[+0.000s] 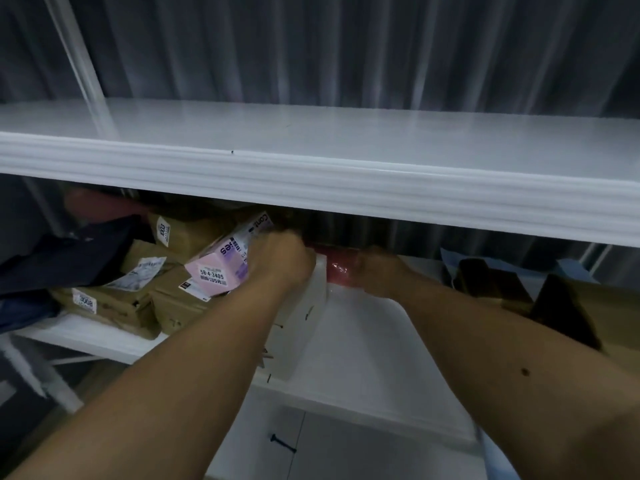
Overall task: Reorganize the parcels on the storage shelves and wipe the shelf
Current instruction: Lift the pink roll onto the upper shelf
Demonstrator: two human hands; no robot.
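Evidently mid-sort: left hand [280, 258] curls around the pink box [221, 261] atop brown parcels [145, 292]; right hand [377, 271] grips a red parcel [337, 268] deep on the lower shelf [363, 341]; both arms reach forward beneath the bare upper shelf [311, 157]; wiping looks undone.

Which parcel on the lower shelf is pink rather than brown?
The pink box labelled 58-4-3405, tilted atop the brown parcels, right beside the left hand. The others are brown-wrapped with white labels.
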